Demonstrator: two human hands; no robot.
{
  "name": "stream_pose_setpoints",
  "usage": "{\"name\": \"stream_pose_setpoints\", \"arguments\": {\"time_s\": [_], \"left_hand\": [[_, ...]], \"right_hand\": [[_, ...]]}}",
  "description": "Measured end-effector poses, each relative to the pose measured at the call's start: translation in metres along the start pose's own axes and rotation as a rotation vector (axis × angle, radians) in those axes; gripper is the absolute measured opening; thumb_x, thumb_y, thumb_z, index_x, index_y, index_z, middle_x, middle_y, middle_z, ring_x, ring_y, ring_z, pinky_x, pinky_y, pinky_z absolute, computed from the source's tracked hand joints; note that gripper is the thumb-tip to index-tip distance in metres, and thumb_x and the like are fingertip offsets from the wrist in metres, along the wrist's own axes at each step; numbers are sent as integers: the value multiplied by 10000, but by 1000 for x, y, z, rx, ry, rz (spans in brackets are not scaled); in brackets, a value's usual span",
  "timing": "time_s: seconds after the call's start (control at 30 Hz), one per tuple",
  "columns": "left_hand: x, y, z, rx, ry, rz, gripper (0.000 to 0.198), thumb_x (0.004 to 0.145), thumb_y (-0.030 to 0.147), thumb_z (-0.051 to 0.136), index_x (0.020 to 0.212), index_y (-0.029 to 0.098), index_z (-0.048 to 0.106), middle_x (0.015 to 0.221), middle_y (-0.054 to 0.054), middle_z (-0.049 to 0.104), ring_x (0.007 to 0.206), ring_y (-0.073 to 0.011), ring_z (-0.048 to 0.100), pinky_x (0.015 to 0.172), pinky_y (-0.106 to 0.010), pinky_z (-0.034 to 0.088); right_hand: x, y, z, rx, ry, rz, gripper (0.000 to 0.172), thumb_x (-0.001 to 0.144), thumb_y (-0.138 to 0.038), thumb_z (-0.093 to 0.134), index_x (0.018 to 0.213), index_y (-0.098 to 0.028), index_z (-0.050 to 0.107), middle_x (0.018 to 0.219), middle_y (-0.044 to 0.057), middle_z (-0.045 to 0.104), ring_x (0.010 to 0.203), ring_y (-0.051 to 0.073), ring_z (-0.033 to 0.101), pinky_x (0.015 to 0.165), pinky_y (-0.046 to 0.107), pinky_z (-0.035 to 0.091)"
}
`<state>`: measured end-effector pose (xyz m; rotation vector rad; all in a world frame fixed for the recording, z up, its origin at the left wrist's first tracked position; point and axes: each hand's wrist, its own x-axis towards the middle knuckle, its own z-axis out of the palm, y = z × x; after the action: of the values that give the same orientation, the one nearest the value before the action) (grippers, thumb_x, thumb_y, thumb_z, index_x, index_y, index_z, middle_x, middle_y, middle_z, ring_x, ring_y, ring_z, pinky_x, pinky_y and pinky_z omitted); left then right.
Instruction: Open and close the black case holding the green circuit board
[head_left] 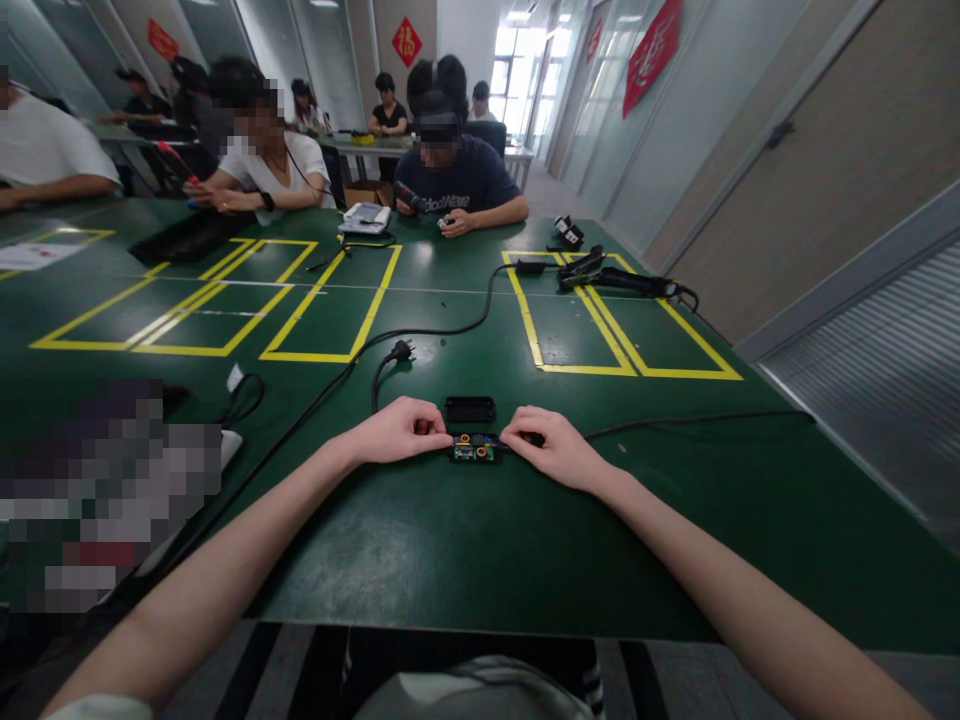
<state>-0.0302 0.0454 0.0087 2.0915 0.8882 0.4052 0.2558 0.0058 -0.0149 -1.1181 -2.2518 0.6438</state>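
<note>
A small open black power-adapter case lies on the green table, its circuit board with coils and coloured parts showing. My left hand is curled and pinches the case's left end. My right hand is curled round the right end, where a black cable leaves toward the right. A black lid lies flat just behind the case, touching neither hand.
A black cord with a plug runs across the table behind my hands. Yellow tape boxes mark the table. More adapters and cables lie at the far right. Other people sit working at the far side. A blurred patch covers the left.
</note>
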Motion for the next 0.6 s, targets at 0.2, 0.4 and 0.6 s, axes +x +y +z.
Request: {"name": "stream_pose_setpoints", "arguments": {"time_s": [0.2, 0.4, 0.6], "left_hand": [[1, 1, 3, -25, -2, -38, 335, 855, 465, 683, 738, 151, 679, 648, 21, 568, 598, -109, 463, 568, -225, 353], [1, -1, 2, 182, 131, 49, 297, 819, 467, 709, 827, 176, 650, 747, 13, 568, 668, -143, 519, 639, -261, 415], [-1, -3, 4, 431, 162, 174, 402, 887, 422, 647, 1216, 194, 679, 1009, -69, 640, 932, -237, 624, 861, -370, 508]], "right_hand": [[2, -2, 4, -33, 20, 13, 225, 962, -247, 613, 748, -206, 668, 743, 15, 609, 717, 169, 584, 659, 300, 440], [1, -4, 6, -154, 110, 34, 119, 915, -260, 647, 810, -211, 676, 806, 26, 642, 722, 177, 594, 694, 330, 479], [-1, 2, 12, -200, 275, 59, 424, 927, -364, 643, 1333, -245, 651, 1238, 122, 649, 1117, 299, 629, 953, 488, 548]]}}
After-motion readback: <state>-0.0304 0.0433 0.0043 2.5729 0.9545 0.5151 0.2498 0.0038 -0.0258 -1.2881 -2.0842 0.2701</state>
